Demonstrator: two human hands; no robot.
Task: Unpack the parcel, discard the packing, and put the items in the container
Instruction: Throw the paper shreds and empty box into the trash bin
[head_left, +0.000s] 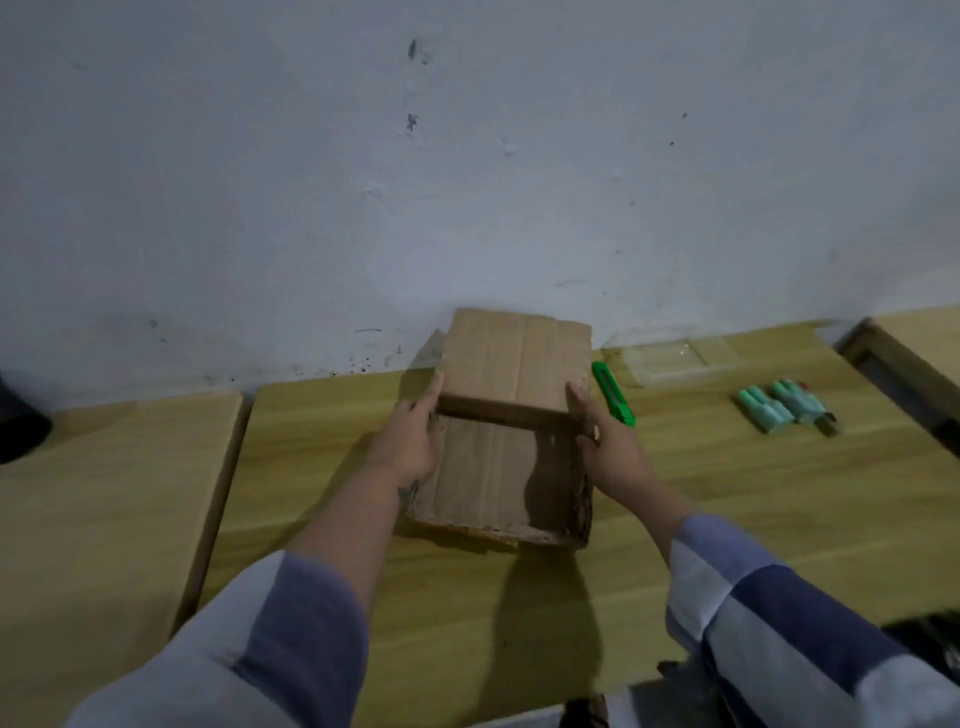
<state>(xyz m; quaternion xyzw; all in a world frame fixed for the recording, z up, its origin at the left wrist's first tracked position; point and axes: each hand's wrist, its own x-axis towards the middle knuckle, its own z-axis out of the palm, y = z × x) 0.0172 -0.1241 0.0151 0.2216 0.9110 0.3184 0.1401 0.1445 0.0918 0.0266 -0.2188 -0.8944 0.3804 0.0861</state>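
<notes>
Between your two hands sits the cardboard box, resting on the wooden table near the wall. Your left hand presses flat against its left side, and your right hand clasps the right side, thumb hooked over the rim. Its far flap stands up beyond your fingertips. Just outside your right hand lies a green utility knife. Further right of it sit a clear plastic container and several teal items.
</notes>
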